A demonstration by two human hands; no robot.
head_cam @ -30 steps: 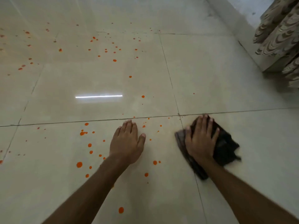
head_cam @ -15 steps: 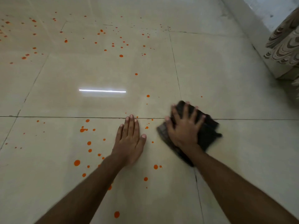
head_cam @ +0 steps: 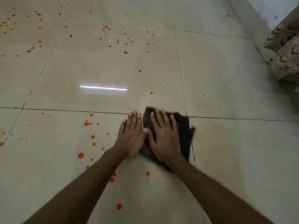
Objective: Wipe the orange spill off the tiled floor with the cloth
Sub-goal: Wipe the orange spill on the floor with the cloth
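A dark cloth lies flat on the beige tiled floor. My right hand presses down on it with spread fingers. Just left of it, my left hand rests palm-down on the bare tile, its thumb side touching the cloth's left edge. Orange drops are scattered over the tiles to the left and behind the hands, with a few larger ones near my forearms. A faint yellowish smear shows on the tile right of the cloth.
A white wall base runs along the far right. A piece of furniture with a swirled brown pattern stands in the right corner. A bright light reflection streaks the middle tile.
My right hand has slid the cloth leftward across the tile joint until it meets my left hand. Several drops that lay between the hands are now covered or gone. My left hand stayed in place.
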